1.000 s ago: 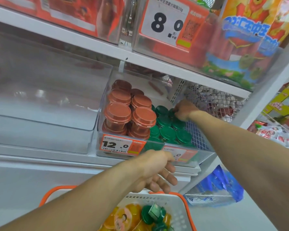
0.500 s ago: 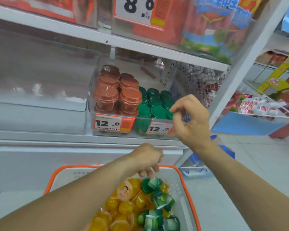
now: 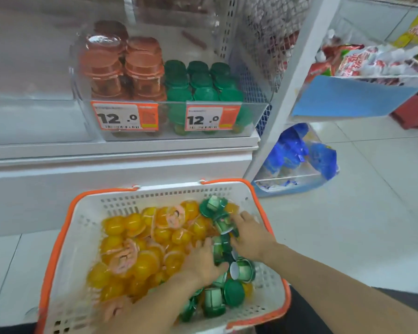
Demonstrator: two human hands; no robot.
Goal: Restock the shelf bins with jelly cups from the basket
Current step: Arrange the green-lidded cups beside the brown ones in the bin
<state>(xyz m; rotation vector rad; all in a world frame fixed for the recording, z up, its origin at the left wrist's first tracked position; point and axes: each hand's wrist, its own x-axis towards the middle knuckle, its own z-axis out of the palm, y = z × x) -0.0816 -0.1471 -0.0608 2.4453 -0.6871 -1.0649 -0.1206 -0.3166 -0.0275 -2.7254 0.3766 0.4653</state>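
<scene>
Head view: both hands are down in the basket (image 3: 65, 235), among the green jelly cups (image 3: 223, 251) heaped at its right side. The left hand (image 3: 203, 261) has its fingers curled round one green cup; the right hand (image 3: 250, 233) lies on the pile with fingers bent against the cups, but whether it actually grips one I cannot tell.

Step in hand, as I judge it: gather green cups for the shelf bin (image 3: 258, 116). Best practice here would be to lift only as many as each hand holds securely and to seat them lid-up on the green rows (image 3: 200, 83), not on the brown tubs (image 3: 123, 68) alongside.

Materials: the green cups are small, rigid, round, with glossy lids and they lie tumbled at all angles. The yellow jelly cups (image 3: 133, 247) are translucent domes with printed foil tops. The basket is white perforated plastic with an orange rim; the bin is clear plastic and carries two price tags.
</scene>
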